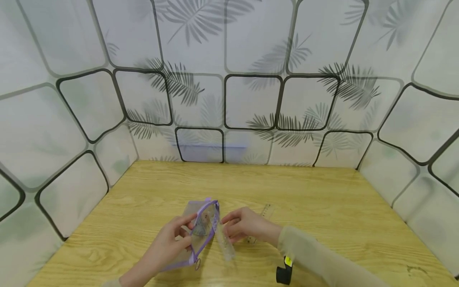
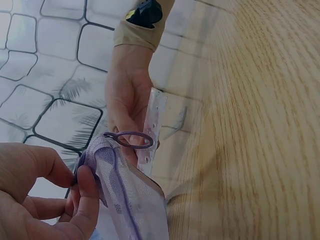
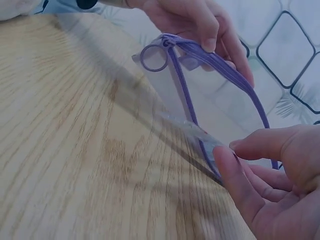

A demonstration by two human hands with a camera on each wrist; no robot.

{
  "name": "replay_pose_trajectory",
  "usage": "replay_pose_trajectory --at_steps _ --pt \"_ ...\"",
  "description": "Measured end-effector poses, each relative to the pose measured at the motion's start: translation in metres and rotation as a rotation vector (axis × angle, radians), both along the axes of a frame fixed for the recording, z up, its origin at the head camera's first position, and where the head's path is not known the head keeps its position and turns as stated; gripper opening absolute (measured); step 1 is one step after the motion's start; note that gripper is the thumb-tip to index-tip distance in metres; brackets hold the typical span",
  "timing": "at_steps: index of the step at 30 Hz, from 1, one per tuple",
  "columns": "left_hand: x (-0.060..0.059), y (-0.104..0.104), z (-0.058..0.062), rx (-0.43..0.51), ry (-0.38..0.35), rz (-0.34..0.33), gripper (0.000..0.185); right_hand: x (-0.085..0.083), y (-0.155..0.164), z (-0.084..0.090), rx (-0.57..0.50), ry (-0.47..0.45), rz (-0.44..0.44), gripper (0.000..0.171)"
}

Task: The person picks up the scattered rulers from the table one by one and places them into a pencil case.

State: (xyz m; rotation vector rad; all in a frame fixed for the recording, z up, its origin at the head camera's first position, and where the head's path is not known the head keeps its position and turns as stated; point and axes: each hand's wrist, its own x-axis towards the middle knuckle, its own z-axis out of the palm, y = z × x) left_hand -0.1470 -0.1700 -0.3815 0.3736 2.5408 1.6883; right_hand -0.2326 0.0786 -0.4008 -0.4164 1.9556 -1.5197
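Observation:
A translucent mesh zip pouch (image 1: 190, 207) with purple edging stands with its mouth spread wide on the wooden table. My left hand (image 1: 172, 235) grips one side of its zipped rim, thumb and fingers curled over the purple edge. A purple ring (image 2: 134, 140) hangs from the zipper. Right beside the mouth, my right hand (image 1: 247, 225) pinches a clear plastic strip (image 1: 225, 245) between thumb and fingers. Small holes show along this strip in the left wrist view. Something bluish and clear (image 1: 201, 228) shows inside the pouch.
A clear ruler (image 1: 266, 211) with dark markings lies on the table, partly hidden behind my right hand. A black device with a yellow label (image 1: 284, 272) sits at the right sleeve. Patterned curtains (image 1: 251, 99) enclose the wooden table (image 1: 322, 207) at the back and sides.

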Motion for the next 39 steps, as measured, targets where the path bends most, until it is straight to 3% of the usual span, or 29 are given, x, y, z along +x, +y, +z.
replay_pose_trajectory --at_steps 4,22,39 --pt "0.0 0.0 0.0 0.001 -0.001 -0.002 0.061 0.002 -0.002 -0.001 -0.014 0.005 -0.007 0.045" --pt "0.001 0.003 -0.003 0.011 0.008 -0.025 0.06 0.009 -0.016 -0.005 -0.147 -0.132 -0.07 0.048" --pt "0.002 0.001 -0.003 0.009 0.008 -0.051 0.06 0.005 -0.027 -0.005 -0.15 -0.134 -0.067 0.049"
